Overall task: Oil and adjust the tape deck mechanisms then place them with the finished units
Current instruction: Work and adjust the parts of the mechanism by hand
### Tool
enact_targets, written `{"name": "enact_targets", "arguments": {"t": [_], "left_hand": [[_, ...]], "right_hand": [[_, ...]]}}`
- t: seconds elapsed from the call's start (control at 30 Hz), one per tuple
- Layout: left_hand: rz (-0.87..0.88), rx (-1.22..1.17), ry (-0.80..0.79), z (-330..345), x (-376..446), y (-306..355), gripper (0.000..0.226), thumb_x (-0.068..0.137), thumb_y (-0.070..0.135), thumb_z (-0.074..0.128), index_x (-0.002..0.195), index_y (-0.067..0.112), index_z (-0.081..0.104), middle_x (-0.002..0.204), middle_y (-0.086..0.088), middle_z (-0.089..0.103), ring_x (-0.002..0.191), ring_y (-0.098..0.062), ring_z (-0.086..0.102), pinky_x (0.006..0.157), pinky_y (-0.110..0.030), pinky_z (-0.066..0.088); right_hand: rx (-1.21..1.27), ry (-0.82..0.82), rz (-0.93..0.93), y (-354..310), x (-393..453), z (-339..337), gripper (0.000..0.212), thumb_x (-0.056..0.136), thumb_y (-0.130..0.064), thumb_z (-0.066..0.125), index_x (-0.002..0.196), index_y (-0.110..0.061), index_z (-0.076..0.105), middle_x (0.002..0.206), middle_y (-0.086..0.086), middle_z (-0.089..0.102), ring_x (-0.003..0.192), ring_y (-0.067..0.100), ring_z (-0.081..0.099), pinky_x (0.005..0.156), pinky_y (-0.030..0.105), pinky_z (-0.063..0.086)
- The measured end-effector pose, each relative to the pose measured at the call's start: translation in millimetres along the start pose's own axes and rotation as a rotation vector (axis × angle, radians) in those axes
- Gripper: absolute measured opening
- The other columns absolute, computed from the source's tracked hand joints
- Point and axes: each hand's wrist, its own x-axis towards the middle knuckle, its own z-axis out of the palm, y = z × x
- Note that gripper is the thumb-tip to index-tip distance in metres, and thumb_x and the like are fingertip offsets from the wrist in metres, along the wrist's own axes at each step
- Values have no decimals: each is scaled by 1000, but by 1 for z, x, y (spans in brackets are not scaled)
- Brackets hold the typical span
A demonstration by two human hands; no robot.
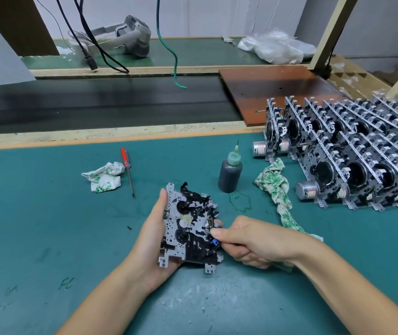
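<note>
Partly hidden: tape deck mechanism (189, 226) underside behind left hand (154, 240).

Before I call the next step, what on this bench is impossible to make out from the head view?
- Right hand fingertips at the tape deck mechanism: too small to tell which part they pinch.
- Mechanism's underside: hidden by the left hand cradling it.
- Oil bottle: dark body hides the fill level.
- Finished units: cut off by the right frame edge, count unknown.
- Cloth: its near end hidden behind the right hand.
</note>
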Motion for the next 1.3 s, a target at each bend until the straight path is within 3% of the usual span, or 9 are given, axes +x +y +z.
{"name": "enact_targets", "arguments": {"t": [0.33, 0.43, 0.57, 0.67, 0.8, 0.87, 1.03, 1.2, 1.3], "left_hand": [[-69, -32, -21, 1, -5, 8, 70, 89, 65, 35, 100, 9, 75, 114, -20, 67, 101, -31, 67, 82, -41, 51], [-163, 12, -88, -7, -7, 18, 69, 88, 63, 37, 107, 6, 72, 123, -23, 62, 108, -37, 63, 91, -51, 51], [-295, 167, -211, -12, -7, 31, 61, 85, 55, 49, 112, 5, 69, 125, -25, 59, 115, -42, 57, 97, -52, 47], [-346, 335, -230, -7, -3, 38, 50, 84, 51, 56, 109, 11, 72, 120, -17, 65, 111, -32, 62, 88, -39, 54], [-257, 601, -108, 13, -1, 45, 44, 73, 62, 52, 82, 24, 73, 72, 3, 74, 64, -3, 70, 54, -13, 51], [-128, 765, 14, 13, -5, 50, 62, 67, 74, 42, 62, 16, 64, 46, 2, 60, 39, -9, 57, 46, -15, 45], [358, 1783, 564, -7, -43, 32, 90, 56, 94, 3, 58, 20, 54, 54, -1, 56, 57, -18, 55, 53, -28, 36], [379, 1991, 439, -12, -61, -12, 86, 38, 99, 2, 82, 37, 43, 79, 15, 58, 83, -6, 59, 64, -20, 40], [520, 1978, 499, -9, -55, -18, 68, 48, 92, 25, 62, 27, 41, 55, 7, 57, 55, -8, 60, 51, -24, 44]], "right_hand": [[-165, 203, -152, 6, -4, 9, 57, 99, -44, 36, 47, -20, 38, 32, -11, 28, 32, 8, 24, 42, 17, 27], [-189, 530, -187, 15, -8, 8, 55, 97, -47, 35, 53, -19, 53, 35, -3, 43, 35, 8, 40, 53, 24, 37], [-833, 848, -151, 21, -17, -1, 26, 94, -52, 39, 105, -38, 57, 86, -18, 58, 90, 5, 53, 72, 25, 35], [-1037, 610, -284, 25, -18, 0, 69, 79, -69, 47, 137, -33, 38, 123, -16, 47, 118, 5, 39, 99, 18, 23], [-1227, 727, -504, 35, -20, 1, 56, 76, -67, 47, 90, -17, 67, 93, -7, 64, 90, 16, 60, 96, 27, 33], [-1196, 791, -531, 40, -21, 2, 55, 77, -68, 47, 79, -16, 65, 85, -6, 62, 84, 17, 60, 92, 28, 35], [-1166, 912, -594, 52, -19, 11, 55, 80, -67, 50, 70, -14, 60, 77, -5, 57, 75, 18, 55, 89, 29, 37], [-1166, 971, -623, 55, -15, 16, 54, 84, -64, 49, 67, -13, 60, 74, -4, 57, 71, 19, 54, 85, 33, 40], [-1173, 988, -623, 56, -12, 18, 52, 84, -61, 51, 66, -12, 59, 74, -3, 58, 69, 20, 54, 83, 33, 41]]}}
